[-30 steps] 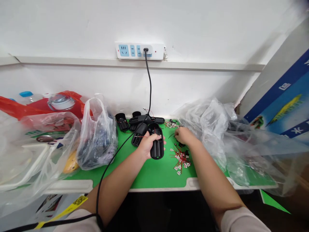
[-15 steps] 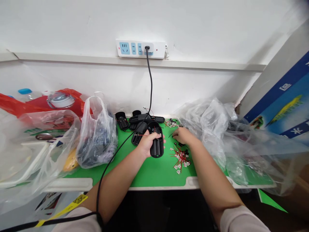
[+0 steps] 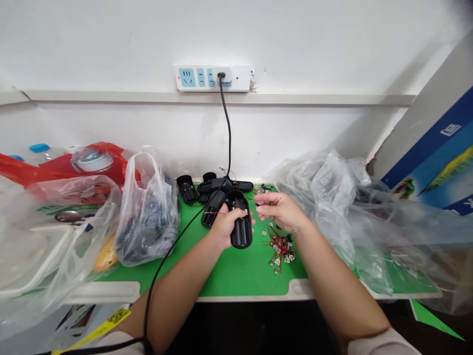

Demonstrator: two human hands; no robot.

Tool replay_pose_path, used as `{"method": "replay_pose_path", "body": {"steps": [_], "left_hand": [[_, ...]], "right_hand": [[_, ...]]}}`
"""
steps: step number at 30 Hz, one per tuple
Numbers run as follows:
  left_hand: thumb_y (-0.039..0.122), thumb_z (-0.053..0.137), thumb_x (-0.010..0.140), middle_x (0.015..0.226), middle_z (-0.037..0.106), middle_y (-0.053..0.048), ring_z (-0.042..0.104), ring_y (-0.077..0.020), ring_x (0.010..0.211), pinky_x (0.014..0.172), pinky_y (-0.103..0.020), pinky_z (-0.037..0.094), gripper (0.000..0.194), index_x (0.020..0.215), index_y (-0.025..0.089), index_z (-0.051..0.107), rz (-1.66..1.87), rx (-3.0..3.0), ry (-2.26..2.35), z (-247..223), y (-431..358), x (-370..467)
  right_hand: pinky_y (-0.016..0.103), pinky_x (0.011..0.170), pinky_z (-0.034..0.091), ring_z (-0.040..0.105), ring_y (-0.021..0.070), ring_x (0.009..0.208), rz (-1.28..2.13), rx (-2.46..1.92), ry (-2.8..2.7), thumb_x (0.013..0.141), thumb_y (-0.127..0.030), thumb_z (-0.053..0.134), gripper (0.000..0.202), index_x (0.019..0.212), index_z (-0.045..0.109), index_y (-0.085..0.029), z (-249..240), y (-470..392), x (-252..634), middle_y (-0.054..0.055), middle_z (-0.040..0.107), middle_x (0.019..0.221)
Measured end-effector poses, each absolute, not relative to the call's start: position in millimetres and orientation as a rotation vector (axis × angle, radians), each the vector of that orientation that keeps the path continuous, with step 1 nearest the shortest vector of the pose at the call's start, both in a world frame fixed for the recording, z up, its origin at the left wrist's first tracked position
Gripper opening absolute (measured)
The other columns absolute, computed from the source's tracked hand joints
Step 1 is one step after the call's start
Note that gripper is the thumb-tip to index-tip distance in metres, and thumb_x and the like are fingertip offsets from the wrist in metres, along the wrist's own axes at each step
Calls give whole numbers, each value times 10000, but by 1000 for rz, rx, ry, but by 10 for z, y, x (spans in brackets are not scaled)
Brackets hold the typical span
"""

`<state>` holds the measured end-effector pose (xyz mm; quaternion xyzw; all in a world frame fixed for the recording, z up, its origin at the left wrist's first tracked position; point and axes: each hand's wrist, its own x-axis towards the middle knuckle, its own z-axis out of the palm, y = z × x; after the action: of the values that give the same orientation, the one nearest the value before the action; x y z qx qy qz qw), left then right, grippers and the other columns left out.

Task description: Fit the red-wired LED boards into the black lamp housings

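My left hand is wrapped round a black plastic housing with a rounded top and long grooves, thumb pressed on its inner face near a thin red wire. Just to its right, my right hand pinches a small dark piece, too small to name, between thumb and fingers. Below that hand lies a pile of small white round parts with red wires. More black housings rest behind my left hand, some with thin red wires.
A black cable hangs from the power strip and crosses my left forearm. Filled plastic bags stand on the left. Crumpled clear plastic covers the right of the green table, beside a large printed box.
My right hand has risen from the small parts and moved left toward the housing, a small dark piece now in its fingertips. My left hand keeps its hold on the housing.
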<state>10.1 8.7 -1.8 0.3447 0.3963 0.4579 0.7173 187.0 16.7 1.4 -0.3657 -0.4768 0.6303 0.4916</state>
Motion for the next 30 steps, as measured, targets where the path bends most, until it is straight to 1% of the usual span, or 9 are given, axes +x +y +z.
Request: {"method": "replay_pose_path", "body": {"steps": [5,10,12,15,16,20,25,28,30], "left_hand": [[208,708,598,691,635,18,644,-196,553,481,-339,543,434,957,227,465,1047,786,896,-2,87,113],[191,691,620,674,629,25,638,-195,541,478,-359,551,443,992,242,456,1074,842,944,-14,88,127],[188,695,618,681,626,32,635,-190,529,481,-367,553,454,1000,248,457,1087,841,959,-26,92,130],[187,699,608,692,627,32,643,-196,532,489,-369,555,467,1007,251,465,1097,839,961,-36,94,132],[187,700,605,691,629,30,644,-199,531,488,-366,554,473,1012,252,466,1096,843,957,-36,94,133],[187,701,601,670,627,36,639,-198,507,482,-358,550,504,1041,256,466,1087,850,946,-26,92,134],[197,725,584,669,629,40,626,-181,481,492,-364,555,529,1043,248,467,1084,832,941,-21,102,119],[212,737,581,682,629,42,638,-191,503,487,-365,556,546,1054,248,466,1096,830,927,-27,106,107],[217,737,589,690,627,46,643,-193,512,486,-369,559,558,1076,250,467,1102,845,915,-36,105,103]], "right_hand": [[256,552,493,640,130,562,1620,-851,-1137,541,-218,858,250,749,726,-172,13,124,1745,-2,688,631],[260,570,527,664,141,559,1641,-886,-1064,533,-178,861,249,718,695,-162,10,138,1762,-10,681,620],[265,581,545,671,141,562,1663,-880,-1023,523,-174,866,292,766,704,-168,10,140,1769,-17,685,639],[242,556,544,669,127,556,1665,-846,-1030,520,-174,866,390,882,722,-188,5,141,1767,-25,696,673],[234,549,542,668,124,554,1662,-841,-1052,525,-175,865,386,884,726,-185,1,142,1767,-21,700,672],[233,562,559,680,136,558,1674,-869,-1072,526,-192,874,297,781,726,-159,-19,152,1784,3,705,637],[244,648,596,711,155,628,1733,-898,-999,530,-226,888,352,832,730,-141,-34,170,1819,37,730,711],[249,673,603,713,154,640,1728,-901,-973,550,-258,885,343,827,727,-133,-40,174,1823,40,727,702],[252,661,602,709,153,628,1714,-910,-975,556,-270,882,335,817,724,-133,-43,171,1816,37,721,677]]}}
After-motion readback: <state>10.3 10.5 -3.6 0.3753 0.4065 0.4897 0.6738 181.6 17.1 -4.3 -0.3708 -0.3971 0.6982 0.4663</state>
